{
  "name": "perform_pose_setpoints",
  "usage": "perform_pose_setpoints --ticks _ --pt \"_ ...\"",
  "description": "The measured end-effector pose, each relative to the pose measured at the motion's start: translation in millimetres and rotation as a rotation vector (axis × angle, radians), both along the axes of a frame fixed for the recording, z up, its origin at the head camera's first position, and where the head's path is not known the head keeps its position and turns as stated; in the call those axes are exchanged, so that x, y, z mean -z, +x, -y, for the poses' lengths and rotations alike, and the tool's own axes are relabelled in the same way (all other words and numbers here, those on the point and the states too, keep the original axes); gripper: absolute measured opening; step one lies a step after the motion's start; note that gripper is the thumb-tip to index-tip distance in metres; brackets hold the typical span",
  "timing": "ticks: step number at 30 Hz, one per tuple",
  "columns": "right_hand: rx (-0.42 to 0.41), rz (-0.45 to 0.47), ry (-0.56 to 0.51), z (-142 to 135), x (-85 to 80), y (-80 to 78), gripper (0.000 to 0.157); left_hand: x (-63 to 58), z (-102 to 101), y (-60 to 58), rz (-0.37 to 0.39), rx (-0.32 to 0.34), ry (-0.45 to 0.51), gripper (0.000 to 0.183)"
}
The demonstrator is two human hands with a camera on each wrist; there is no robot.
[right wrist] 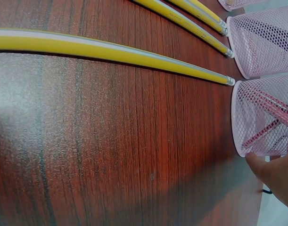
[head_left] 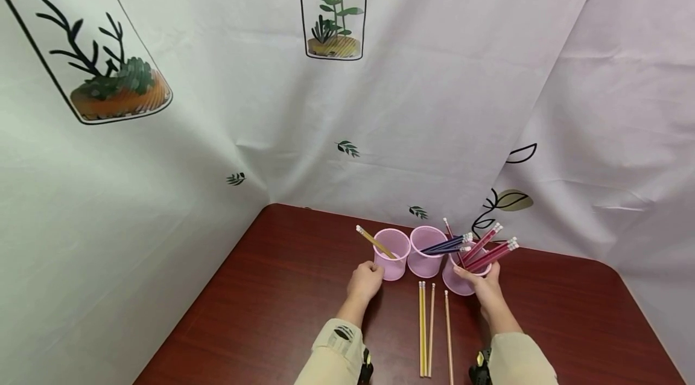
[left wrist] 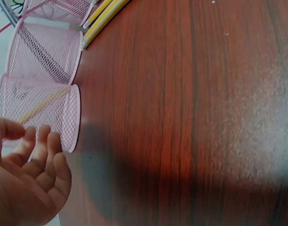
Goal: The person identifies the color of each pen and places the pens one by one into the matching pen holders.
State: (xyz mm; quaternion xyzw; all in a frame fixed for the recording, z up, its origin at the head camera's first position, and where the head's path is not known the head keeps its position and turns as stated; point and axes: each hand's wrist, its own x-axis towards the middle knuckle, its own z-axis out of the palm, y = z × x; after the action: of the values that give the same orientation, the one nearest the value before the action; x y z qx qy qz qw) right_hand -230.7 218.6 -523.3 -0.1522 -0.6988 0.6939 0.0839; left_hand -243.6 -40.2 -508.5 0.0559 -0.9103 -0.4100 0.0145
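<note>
Three pink mesh pencil cups stand side by side in the head view. The left cup (head_left: 392,261) has a yellow pencil (head_left: 374,241) leaning out of it. Dark blue pencils (head_left: 447,244) lean from the middle cup (head_left: 425,261). In the right cup (head_left: 458,282) are several red pencils (head_left: 483,252). My right hand (head_left: 485,288) holds the right cup, thumb at the front near the rim and fingers round its right side. My left hand (head_left: 365,281) is at the left cup's lower left side, with loosely bent fingers (left wrist: 44,141) right at the mesh.
Several yellow pencils (head_left: 423,330) lie lengthwise on the dark red wooden table (head_left: 260,312), eraser ends towards the cups. A white cloth (head_left: 423,101) printed with plants hangs behind the table's back edge and along its left side.
</note>
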Motion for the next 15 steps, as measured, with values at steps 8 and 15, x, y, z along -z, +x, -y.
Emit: perform_pose_setpoints --ticks 8,15 --pt "-0.015 -0.001 -0.017 5 -15.2 7.0 0.092 5.7 -20 15.1 -0.025 0.348 -0.033 0.011" --pt "0.003 0.011 -0.023 1 -5.9 0.3 0.094 10.2 -42 28.1 -0.026 0.433 -0.141 0.015"
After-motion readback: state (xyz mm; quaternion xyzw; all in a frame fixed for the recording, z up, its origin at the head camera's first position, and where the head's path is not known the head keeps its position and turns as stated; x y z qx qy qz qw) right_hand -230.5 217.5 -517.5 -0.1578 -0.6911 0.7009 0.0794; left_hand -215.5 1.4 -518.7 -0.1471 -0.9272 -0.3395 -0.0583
